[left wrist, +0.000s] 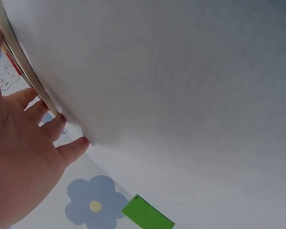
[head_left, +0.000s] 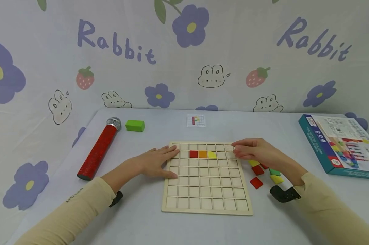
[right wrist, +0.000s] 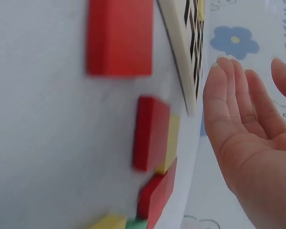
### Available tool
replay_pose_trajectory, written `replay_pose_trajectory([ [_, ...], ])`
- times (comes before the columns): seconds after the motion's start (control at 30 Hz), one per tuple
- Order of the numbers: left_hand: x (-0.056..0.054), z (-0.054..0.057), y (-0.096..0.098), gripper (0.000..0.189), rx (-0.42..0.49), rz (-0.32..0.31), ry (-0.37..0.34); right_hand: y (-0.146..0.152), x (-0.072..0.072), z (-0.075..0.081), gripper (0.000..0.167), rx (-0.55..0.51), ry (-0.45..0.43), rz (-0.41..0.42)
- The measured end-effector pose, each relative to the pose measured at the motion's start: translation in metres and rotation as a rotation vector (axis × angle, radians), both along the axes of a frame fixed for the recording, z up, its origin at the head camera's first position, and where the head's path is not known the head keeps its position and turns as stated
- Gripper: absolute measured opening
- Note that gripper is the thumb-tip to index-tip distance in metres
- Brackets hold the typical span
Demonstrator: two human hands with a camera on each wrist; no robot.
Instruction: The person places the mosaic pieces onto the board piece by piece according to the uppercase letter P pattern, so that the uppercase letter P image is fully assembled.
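A wooden grid board lies flat on the table. In one row near its far edge sit a red tile, an orange tile and a yellow tile with one corner cut. My left hand rests on the board's left edge, fingers spread and mostly straight. At the upper right corner hovers my right hand, fingers extended; the right wrist view shows its palm bare. Below that hand lie several loose tiles, among them a red one, a green one and a yellow one.
Behind the board lies a small card printed with a coloured grid pattern. To the left are a red microphone and a green block. A teal-edged box occupies the right side. A patterned cloth hangs behind the table.
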State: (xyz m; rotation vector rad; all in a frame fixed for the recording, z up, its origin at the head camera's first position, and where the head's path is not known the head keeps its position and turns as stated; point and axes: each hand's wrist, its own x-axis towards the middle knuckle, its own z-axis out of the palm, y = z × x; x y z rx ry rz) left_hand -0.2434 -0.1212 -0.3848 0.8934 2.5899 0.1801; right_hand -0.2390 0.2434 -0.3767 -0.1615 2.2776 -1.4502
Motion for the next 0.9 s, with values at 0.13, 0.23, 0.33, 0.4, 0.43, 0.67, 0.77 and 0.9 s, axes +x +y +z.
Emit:
replay_pose_trajectory([
  [0.13,0.0,0.0,0.0,0.092,-0.002,-0.001,0.001,0.01,0.009,0.0,0.062,-0.002,0.008,0.01],
  [0.23,0.0,0.0,0.001,0.092,-0.005,0.0,0.001,0.015,0.016,0.0,0.064,0.04,0.028,0.033],
  [0.33,0.0,0.0,0.001,0.093,-0.007,0.001,0.0,0.02,0.022,-0.002,0.062,0.076,0.036,0.057],
  [0.4,-0.001,0.0,0.001,0.093,-0.01,0.001,0.002,0.022,0.027,-0.002,0.059,0.08,0.036,0.081],
  [0.43,-0.001,0.0,0.001,0.093,-0.012,0.002,0.002,0.023,0.028,-0.003,0.058,0.077,0.033,0.091],
  [0.67,0.0,0.0,0.001,0.093,-0.005,-0.003,0.001,0.026,0.041,-0.006,0.049,0.121,0.116,0.156],
  [0.77,0.0,0.0,0.001,0.093,-0.013,0.002,-0.001,0.027,0.045,-0.007,0.044,0.163,0.169,0.178],
  [0.9,0.0,-0.001,0.002,0.093,-0.006,0.001,-0.001,0.03,0.05,-0.007,0.037,0.18,0.201,0.221],
])
